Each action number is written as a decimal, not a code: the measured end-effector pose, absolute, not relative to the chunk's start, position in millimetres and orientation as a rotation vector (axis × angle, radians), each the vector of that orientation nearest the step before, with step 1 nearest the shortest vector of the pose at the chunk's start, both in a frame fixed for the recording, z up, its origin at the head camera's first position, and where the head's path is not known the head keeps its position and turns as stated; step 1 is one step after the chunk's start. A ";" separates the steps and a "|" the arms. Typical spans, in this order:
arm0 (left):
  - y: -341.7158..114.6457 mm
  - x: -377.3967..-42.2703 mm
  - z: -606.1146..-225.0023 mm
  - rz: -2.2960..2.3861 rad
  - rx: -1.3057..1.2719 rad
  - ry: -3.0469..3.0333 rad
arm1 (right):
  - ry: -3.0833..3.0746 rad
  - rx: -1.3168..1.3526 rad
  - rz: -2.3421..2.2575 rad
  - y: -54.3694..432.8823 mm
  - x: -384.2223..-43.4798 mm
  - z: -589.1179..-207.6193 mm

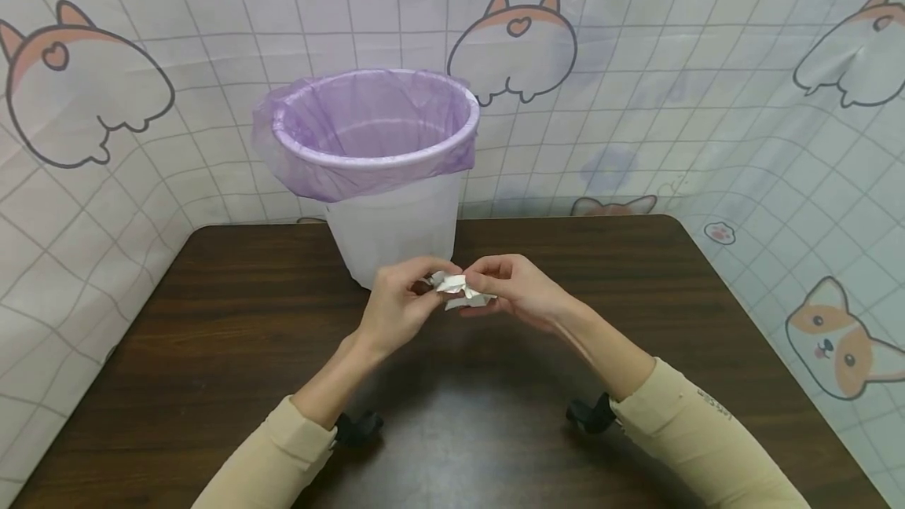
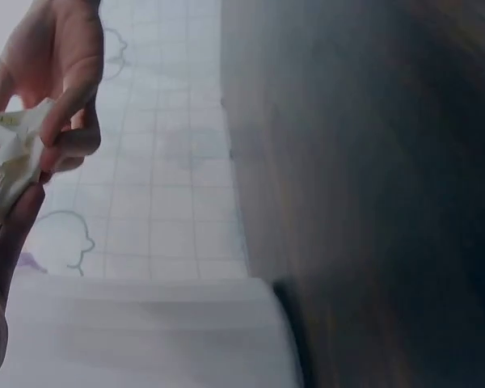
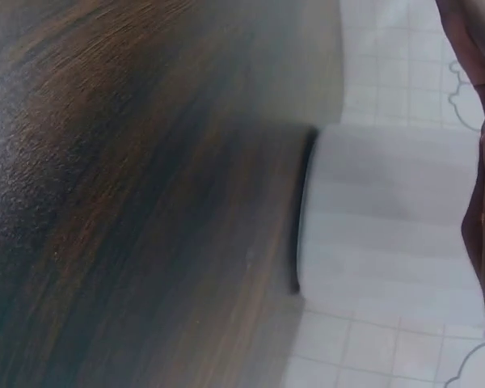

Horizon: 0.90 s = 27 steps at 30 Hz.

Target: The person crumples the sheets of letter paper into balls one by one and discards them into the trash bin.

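Note:
Between the two hands is a crumpled piece of white paper [image 1: 452, 284], held above the table just in front of the bin. My left hand [image 1: 399, 301] pinches its left side between thumb and fingers. From the other side, my right hand [image 1: 519, 289] pinches it too, thumb on top. In the left wrist view the folded paper [image 2: 14, 158] shows creases and a faint printed mark near its edge. The right wrist view catches only part of the hands at its right edge, and the paper is mostly hidden there.
A white bin [image 1: 396, 222] with a purple liner [image 1: 304, 171] folded over its rim stands at the back of the dark wood table [image 1: 233, 352]. Behind it hangs a white gridded sheet [image 1: 636, 61] with cartoon dogs. Dark straps [image 1: 592, 415] sit at both wrists.

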<state>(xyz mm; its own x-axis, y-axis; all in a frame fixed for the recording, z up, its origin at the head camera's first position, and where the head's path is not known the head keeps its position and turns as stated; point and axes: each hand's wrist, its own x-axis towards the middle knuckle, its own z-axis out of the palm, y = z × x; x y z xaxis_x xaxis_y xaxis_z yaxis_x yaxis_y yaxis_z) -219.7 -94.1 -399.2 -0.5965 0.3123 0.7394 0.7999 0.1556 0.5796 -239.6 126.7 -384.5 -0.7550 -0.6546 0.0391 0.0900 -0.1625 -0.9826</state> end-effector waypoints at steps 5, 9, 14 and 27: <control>-95.0 -222.5 -397.6 -1.526 -1.019 -1.975 | 1.779 -0.778 -1.972 119.9 -235.1 -389.2; -95.3 -223.7 -399.2 -1.590 -1.002 -1.969 | 1.864 -0.818 -1.948 119.7 -232.3 -391.2; -94.7 -225.8 -395.3 -1.612 -1.029 -1.966 | 1.848 -0.835 -1.928 126.8 -233.0 -388.2; -96.0 -218.3 -395.5 -1.695 -0.911 -2.185 | 2.297 -0.978 -1.801 118.5 -226.7 -396.5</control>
<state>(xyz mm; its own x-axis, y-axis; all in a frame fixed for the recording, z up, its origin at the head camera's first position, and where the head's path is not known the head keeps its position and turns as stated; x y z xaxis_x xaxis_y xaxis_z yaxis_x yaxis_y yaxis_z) -218.3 -96.0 -395.5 -0.7804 0.3308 0.5306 0.5962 0.1382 0.7908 -226.7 118.5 -396.5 -0.7965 -0.5104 0.3241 -0.4363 0.1142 -0.8925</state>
